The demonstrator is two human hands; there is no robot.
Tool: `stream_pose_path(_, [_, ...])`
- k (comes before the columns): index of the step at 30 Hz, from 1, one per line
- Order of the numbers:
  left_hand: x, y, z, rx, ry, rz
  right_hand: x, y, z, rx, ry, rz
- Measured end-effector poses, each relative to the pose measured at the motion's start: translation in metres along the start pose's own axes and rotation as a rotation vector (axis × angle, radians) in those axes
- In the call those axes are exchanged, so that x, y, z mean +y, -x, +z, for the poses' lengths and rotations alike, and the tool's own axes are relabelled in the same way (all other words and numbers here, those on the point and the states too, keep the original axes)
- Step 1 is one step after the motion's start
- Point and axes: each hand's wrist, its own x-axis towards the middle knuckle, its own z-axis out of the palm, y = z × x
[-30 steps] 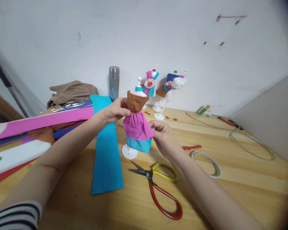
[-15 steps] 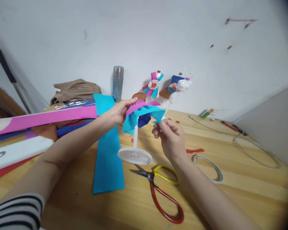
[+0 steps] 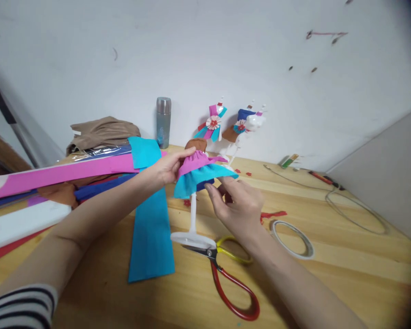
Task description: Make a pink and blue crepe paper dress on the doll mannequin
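Observation:
A ruffled crepe-paper skirt (image 3: 202,170) in pink, light blue and dark blue layers hangs on a small white mannequin stand (image 3: 193,214) with a round base. My left hand (image 3: 169,165) is closed on the skirt's gathered pink top, thumb uppermost. At the skirt's lower right edge, my right hand (image 3: 241,205) has its thumb and bent forefinger on the layers, near the dark blue one. Beneath, scissors (image 3: 235,292) with one yellow and one red handle lie open on the table, blades partly behind the base. A light blue paper strip (image 3: 152,237) lies to the left.
A roll of tape (image 3: 310,249) and a red scrap (image 3: 274,214) lie right, with a cable (image 3: 356,222) beyond. Two decorated mannequins (image 3: 213,122) and a flask (image 3: 163,123) stand by the wall. Stacked paper, brown cloth (image 3: 104,132) and a white phone-like object (image 3: 27,224) occupy the left.
The skirt and stand have come down slightly, the base now overlapping the scissor blades. My right hand has shifted from the skirt's outer corner to under its edge. My left hand keeps its hold.

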Motion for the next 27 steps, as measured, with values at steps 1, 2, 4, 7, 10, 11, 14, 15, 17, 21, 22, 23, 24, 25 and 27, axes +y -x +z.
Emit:
stream_pose_path(1, [-0.001, 0.001, 0.002, 0.019, 0.006, -0.006, 0.002, 0.0, 0.0, -0.008, 0.043, -0.01])
stream_pose_path(2, [-0.002, 0.002, 0.005, 0.021, 0.008, -0.006, 0.003, 0.0, 0.001, -0.006, 0.075, -0.018])
stream_pose_path(4, [-0.005, 0.005, 0.009, 0.031, 0.024, -0.002, 0.005, 0.0, 0.001, 0.015, 0.115, -0.037])
stream_pose_path(7, [-0.007, 0.008, 0.013, 0.078, 0.073, -0.005, 0.007, -0.001, 0.001, 0.058, 0.128, -0.075])
stream_pose_path(10, [-0.007, 0.011, 0.017, 0.095, 0.109, -0.048, 0.011, -0.001, 0.002, 0.075, 0.11, -0.103])
stream_pose_path(11, [-0.006, 0.013, 0.019, 0.091, 0.122, -0.059, 0.012, -0.001, 0.003, 0.081, 0.105, -0.114])
stream_pose_path(14, [-0.003, 0.017, 0.022, 0.07, 0.157, -0.074, 0.016, 0.0, 0.006, 0.104, 0.093, -0.14])
stream_pose_path(15, [-0.001, 0.018, 0.022, 0.065, 0.16, -0.082, 0.016, 0.0, 0.006, 0.112, 0.084, -0.142])
stream_pose_path(17, [0.001, 0.018, 0.022, 0.058, 0.156, -0.101, 0.017, 0.0, 0.007, 0.121, 0.061, -0.135])
stream_pose_path(21, [0.003, 0.014, 0.018, 0.045, 0.136, -0.108, 0.013, -0.003, 0.005, 0.122, -0.076, 0.017])
stream_pose_path(22, [0.002, 0.013, 0.018, 0.039, 0.123, -0.105, 0.011, -0.004, 0.005, 0.123, -0.134, 0.092])
stream_pose_path(23, [0.002, 0.012, 0.018, 0.031, 0.106, -0.101, 0.01, -0.004, 0.004, 0.124, -0.192, 0.167])
stream_pose_path(24, [0.002, 0.012, 0.018, 0.02, 0.089, -0.093, 0.008, -0.005, 0.004, 0.124, -0.241, 0.23])
stream_pose_path(25, [0.001, 0.011, 0.018, 0.006, 0.074, -0.084, 0.007, -0.006, 0.004, 0.122, -0.276, 0.271])
stream_pose_path(27, [0.0, 0.01, 0.017, -0.026, 0.065, -0.061, 0.006, -0.006, 0.004, 0.115, -0.302, 0.293])
